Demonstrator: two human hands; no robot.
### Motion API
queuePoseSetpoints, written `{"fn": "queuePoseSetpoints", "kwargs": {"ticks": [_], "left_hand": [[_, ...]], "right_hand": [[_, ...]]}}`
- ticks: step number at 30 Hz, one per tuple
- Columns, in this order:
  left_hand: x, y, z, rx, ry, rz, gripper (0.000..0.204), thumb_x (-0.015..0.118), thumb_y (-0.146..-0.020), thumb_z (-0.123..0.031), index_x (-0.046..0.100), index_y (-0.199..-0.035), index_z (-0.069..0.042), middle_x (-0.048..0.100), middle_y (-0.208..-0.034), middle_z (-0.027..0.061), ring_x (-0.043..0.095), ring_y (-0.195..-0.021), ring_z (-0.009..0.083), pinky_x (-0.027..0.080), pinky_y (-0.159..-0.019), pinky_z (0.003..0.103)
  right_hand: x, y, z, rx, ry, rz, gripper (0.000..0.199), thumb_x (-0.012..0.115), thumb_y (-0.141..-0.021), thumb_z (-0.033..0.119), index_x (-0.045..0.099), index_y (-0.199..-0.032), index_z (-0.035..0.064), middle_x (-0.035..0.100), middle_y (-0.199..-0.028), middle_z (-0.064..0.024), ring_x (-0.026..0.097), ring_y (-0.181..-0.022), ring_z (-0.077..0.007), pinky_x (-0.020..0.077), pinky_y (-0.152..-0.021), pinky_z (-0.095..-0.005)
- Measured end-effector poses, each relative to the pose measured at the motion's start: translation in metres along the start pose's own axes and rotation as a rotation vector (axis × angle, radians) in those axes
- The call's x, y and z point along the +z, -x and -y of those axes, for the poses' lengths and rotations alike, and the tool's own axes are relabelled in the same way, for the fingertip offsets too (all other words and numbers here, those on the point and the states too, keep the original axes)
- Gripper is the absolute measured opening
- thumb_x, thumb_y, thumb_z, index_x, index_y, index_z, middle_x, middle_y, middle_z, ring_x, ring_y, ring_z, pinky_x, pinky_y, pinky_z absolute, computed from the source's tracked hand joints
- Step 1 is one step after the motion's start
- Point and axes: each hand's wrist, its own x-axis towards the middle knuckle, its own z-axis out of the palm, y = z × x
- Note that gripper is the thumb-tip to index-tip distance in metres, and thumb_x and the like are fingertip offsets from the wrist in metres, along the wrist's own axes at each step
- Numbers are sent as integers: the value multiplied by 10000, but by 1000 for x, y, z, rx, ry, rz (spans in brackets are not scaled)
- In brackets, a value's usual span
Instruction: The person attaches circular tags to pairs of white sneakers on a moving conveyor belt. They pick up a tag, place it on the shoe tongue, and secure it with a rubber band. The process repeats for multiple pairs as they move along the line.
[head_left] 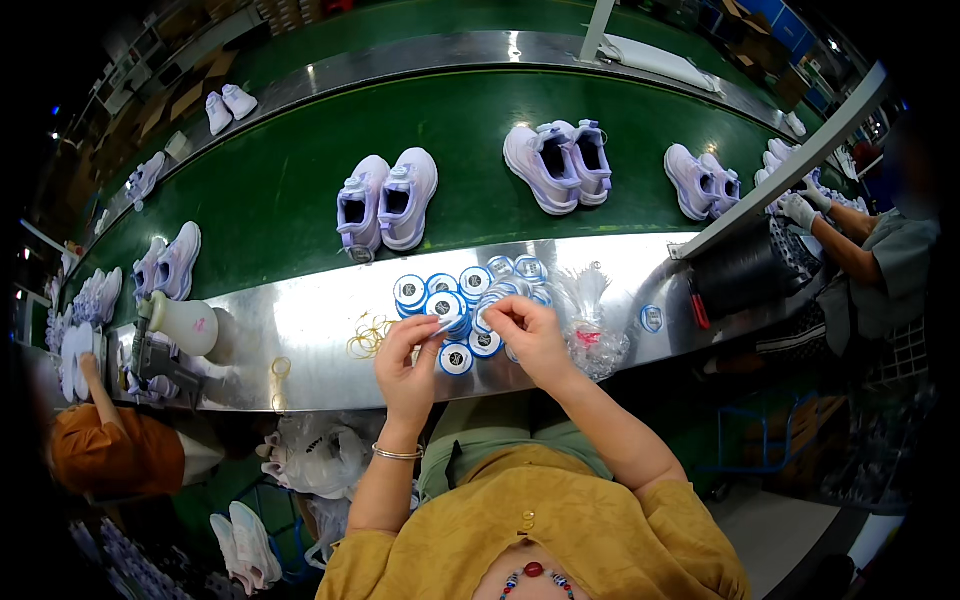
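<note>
Over a pile of round white tags with blue rims (441, 287) on the metal ledge, both my hands work close together. My left hand (408, 372) is pinched on a thin white piece (446, 325), whose kind is too small to make out. Thumb and fingertips of my right hand (530, 338) close on the edge of a round tag (482, 318). Beside my right hand lies a bundle of clear plastic strands (592, 325) with something red in it. Thin yellow rubber bands (370, 338) lie to the left of the pile.
Pairs of pale lilac sneakers (385, 205) stand along the green conveyor belt (470, 120) beyond the ledge (300, 320). A single tag (652, 318) lies at right. A white bottle (190, 324) stands at left. Co-workers are at both sides, one with gloved hands (800, 208). A post slants overhead.
</note>
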Motion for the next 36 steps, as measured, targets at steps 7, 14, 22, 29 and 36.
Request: {"fn": "queuePoseSetpoints", "kwargs": {"ticks": [7,14,22,29,36], "left_hand": [[12,6,3,507,-441,-89,303,648,-673,149,584,-902,-39,620,-962,114,588,-874,270,486,-763,340],[27,9,-17,200,-62,-146,302,606,-717,116,590,-997,5,586,-1071,129,558,-1012,247,475,-843,349],[11,0,2,-528,420,-30,116,590,-918,-118,613,-938,-6,615,-777,21,521,-620,69,408,-540,193],[16,-34,24,-339,-85,21,156,634,-877,-108,661,-940,32,570,-722,20,494,-623,103,397,-578,224],[32,-27,42,-77,-484,-35,215,641,-862,-82,658,-1055,9,570,-840,79,549,-676,151,445,-607,251]], "right_hand": [[14,8,21,302,-306,114,120,650,-880,142,628,-876,24,564,-714,36,462,-605,-23,351,-519,-178],[-2,-2,9,394,-366,164,126,666,-867,144,595,-805,60,495,-653,63,357,-491,-10,238,-417,-176],[-13,-3,2,214,-124,138,117,682,-853,142,622,-838,42,552,-704,42,395,-514,-10,258,-438,-162],[-53,-8,17,333,-247,1,95,679,-845,103,613,-834,36,542,-695,37,351,-502,-2,220,-427,-174],[-57,-2,10,261,-164,33,95,678,-846,104,619,-831,30,555,-692,38,416,-545,-16,301,-479,-177]]}}
